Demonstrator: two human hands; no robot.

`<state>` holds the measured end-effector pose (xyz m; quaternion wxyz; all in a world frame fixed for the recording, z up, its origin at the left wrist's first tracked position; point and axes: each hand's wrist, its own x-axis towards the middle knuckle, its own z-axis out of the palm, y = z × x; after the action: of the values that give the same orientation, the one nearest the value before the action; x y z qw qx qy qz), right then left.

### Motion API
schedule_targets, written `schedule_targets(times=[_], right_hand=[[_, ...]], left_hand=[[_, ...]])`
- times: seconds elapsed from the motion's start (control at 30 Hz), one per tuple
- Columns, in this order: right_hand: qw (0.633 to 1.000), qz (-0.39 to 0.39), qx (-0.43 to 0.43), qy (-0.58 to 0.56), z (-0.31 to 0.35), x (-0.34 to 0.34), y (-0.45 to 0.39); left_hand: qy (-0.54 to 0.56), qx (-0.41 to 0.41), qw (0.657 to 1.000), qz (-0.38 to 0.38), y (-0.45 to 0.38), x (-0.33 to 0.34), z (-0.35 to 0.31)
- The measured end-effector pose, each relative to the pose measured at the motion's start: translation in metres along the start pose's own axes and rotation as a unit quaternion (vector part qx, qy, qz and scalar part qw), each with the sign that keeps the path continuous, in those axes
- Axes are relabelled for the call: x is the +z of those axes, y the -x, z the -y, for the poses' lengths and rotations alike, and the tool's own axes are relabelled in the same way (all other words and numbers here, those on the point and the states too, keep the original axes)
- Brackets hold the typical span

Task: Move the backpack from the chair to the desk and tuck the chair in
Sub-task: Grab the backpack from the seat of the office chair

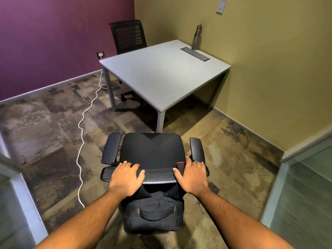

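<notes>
1. Black mesh tops the chair [152, 151], which stands near on the carpet, well apart from the grey surface [161, 76] further off, its seat turned toward that surface.
2. The backpack [154, 214] hangs low behind the chair's backrest, nearest the camera; whether it rests on the chair or the floor I cannot tell. It is not yet on the surface, so the first step looks undone.
3. The left hand [125, 177] lies on the top edge of the backrest with its grip spread flat, fingers draped over the rim. The right hand [192, 175] holds the right end of the same edge, its grip wrapped loosely round it.
4. My judgement: both parts of the task remain, the lift of the backpack and the tuck of the chair.
5. A metal bottle [196, 36] stands at the far right of the surface. A white cable [84, 121] trails over the floor on the left.
6. No brand or writing can be read; the wall plate [221, 5] is too small to tell.
</notes>
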<state>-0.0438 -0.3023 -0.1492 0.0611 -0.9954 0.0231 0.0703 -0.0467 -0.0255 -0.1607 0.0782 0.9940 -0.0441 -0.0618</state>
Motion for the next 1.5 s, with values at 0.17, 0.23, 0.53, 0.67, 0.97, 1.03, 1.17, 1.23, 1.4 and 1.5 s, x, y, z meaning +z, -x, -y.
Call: schedule_targets(times=[0.17,0.23,0.53,0.67,0.97,1.03,1.17,1.23,1.4,1.5], right_hand=[[0.991,0.079,0.066,-0.088,0.005,-0.016,-0.019],[0.975,0.092,0.117,-0.166,0.005,-0.020,-0.023],[0.919,-0.041,0.216,-0.327,-0.027,-0.042,-0.020],[0.872,-0.094,0.269,-0.399,-0.050,-0.043,-0.007],[0.739,-0.142,0.444,-0.486,-0.074,0.006,0.039],[0.742,-0.121,0.441,-0.490,-0.072,0.012,0.043],[0.771,-0.053,0.416,-0.480,-0.069,0.026,0.047],[0.787,-0.027,0.407,-0.464,-0.067,0.032,0.049],[0.858,0.116,0.364,-0.343,-0.049,0.044,0.052],[0.911,0.173,0.281,-0.248,-0.030,0.042,0.053]], left_hand=[[-0.002,-0.001,0.999,-0.033,0.011,-0.003,-0.005],[-0.004,-0.003,0.999,-0.038,0.014,-0.001,-0.005],[-0.005,-0.006,0.999,-0.052,0.015,-0.002,-0.004],[-0.001,0.001,0.998,-0.057,0.012,-0.002,-0.003],[-0.016,0.013,0.998,-0.056,0.014,-0.001,-0.008],[-0.021,0.011,0.998,-0.050,0.014,0.000,-0.007],[-0.024,0.015,0.998,-0.051,0.014,0.002,-0.008],[-0.025,0.020,0.998,-0.049,0.015,0.001,-0.009],[-0.015,0.017,1.000,-0.011,0.014,0.000,-0.007],[-0.001,0.019,1.000,0.013,0.013,-0.002,-0.006]])
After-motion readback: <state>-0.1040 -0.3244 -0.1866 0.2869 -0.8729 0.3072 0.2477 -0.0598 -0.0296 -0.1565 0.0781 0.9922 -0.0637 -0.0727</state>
